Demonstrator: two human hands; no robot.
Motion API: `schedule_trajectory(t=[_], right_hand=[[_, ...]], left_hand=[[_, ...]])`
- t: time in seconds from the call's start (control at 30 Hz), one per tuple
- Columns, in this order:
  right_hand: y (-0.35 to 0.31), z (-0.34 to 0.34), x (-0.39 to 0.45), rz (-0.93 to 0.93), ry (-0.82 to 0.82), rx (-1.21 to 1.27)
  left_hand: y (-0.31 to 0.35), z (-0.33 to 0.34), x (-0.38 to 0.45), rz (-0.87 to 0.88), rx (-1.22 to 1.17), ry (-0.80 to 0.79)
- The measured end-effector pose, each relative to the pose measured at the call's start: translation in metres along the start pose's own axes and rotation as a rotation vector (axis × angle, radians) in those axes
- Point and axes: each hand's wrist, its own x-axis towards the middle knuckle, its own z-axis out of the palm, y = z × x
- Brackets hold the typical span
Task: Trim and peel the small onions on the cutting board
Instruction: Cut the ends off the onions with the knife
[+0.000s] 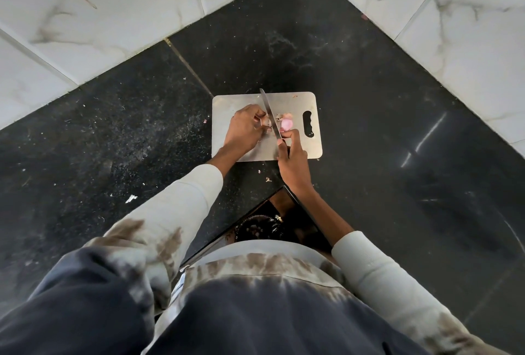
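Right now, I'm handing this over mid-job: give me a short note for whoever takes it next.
Left hand: pins a small unpeeled onion on the cutting board.
Right hand: grips the knife, blade laid across the board beside that onion.
Done: one peeled pink onion lies right of the blade, with skin scraps nearby.
Left: trim and peel the held onion. No others visible.
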Motion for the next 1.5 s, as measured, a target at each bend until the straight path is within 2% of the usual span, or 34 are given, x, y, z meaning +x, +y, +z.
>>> schedule_trajectory(t=[0.17,0.73,0.97,1.13,1.5], right_hand=[[-0.003,0.002,-0.001,0.017,-0.020,-0.044],[-0.019,0.005,-0.017,-0.055,0.027,-0.247],[-0.016,0.004,-0.015,0.008,0.095,-0.173],[-0.015,0.003,-0.010,-0.001,0.032,-0.176],[-0.013,0.000,-0.006,-0.047,0.010,-0.191]], left_hand=[[-0.005,-0.001,0.002,-0.042,-0.044,0.001],[-0.006,-0.004,0.005,-0.025,-0.005,-0.020],[-0.003,-0.002,0.004,-0.014,-0.026,-0.014],[-0.009,-0.003,0.007,-0.010,-0.030,-0.020],[-0.009,0.000,0.008,0.003,-0.026,0.005]])
